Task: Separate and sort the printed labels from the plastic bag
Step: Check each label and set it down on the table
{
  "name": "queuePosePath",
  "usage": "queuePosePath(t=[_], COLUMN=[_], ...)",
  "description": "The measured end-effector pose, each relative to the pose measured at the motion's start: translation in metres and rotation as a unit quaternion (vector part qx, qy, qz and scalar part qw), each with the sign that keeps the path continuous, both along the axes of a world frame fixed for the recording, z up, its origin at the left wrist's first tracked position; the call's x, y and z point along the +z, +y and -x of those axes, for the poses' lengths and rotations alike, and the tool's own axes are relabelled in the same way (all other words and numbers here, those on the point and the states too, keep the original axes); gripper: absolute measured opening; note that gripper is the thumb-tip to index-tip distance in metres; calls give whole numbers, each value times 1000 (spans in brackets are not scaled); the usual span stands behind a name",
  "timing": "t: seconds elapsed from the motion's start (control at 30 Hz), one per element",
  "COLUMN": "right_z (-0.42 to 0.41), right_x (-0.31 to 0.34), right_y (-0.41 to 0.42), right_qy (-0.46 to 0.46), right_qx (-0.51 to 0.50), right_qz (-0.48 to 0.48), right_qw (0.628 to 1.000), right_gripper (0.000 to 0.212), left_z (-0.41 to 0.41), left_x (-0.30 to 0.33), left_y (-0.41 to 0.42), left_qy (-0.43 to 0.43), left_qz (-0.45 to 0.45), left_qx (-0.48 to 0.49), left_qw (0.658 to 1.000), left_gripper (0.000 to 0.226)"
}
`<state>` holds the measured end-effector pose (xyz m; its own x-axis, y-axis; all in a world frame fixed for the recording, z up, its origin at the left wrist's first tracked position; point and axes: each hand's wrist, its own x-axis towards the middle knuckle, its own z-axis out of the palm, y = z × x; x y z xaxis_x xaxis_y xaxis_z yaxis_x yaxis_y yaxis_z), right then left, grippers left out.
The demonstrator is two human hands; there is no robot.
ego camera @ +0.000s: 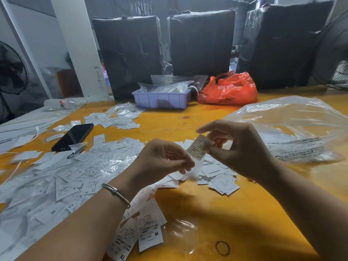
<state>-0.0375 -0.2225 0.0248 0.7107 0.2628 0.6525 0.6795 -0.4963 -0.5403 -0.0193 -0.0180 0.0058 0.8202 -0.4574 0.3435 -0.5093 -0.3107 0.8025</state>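
- The right hand (243,147) pinches a printed label (197,148) between thumb and fingertips, raised above the surface (207,213); the left hand (162,159) has its fingers curled and pinches a small clear sleeve (192,171) just below that label.
- The sleeve looks thin and slick, so it may slip from the left pinch or tear as the label comes free.
- The label's size mark is small and partly turned away; a misread could send it to the wrong group.
- Loose labels (66,176) marked S, M, XS and XL lie close and overlapping at the left and near the wrists, so a forearm sweep could mix them.
- A dropped label would likely be lost among the heap under the hands.
- The big clear plastic bag (293,129) lies to the right, near the right hand.
- The surface is yellow-orange and also bears a dark phone (75,135), a lilac tray (162,100), a red bag (228,89) and a rubber band (222,247).
- Behind stand three black-wrapped bales (201,42), a white post, and fans at both edges.
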Motion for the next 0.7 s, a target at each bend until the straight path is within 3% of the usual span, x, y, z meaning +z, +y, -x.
queuePosePath(t=[0.37, 0.53, 0.7], right_z=[-4, -2, -4], right_x=[-2, -8, -3], right_y=[-3, 3, -1], right_qy=[29, 24, 12], right_qx=[10, 17, -7], right_qz=[40, 92, 24], right_qw=[999, 995, 1000], right_gripper=[32, 25, 18], left_z=[-2, -4, -4], left_x=[-1, -3, -2], left_y=[0, 0, 1], left_qy=[24, 24, 22], left_qz=[12, -3, 8], left_qx=[-14, -17, 0], left_qw=[1000, 1000, 1000], left_gripper=[31, 21, 16])
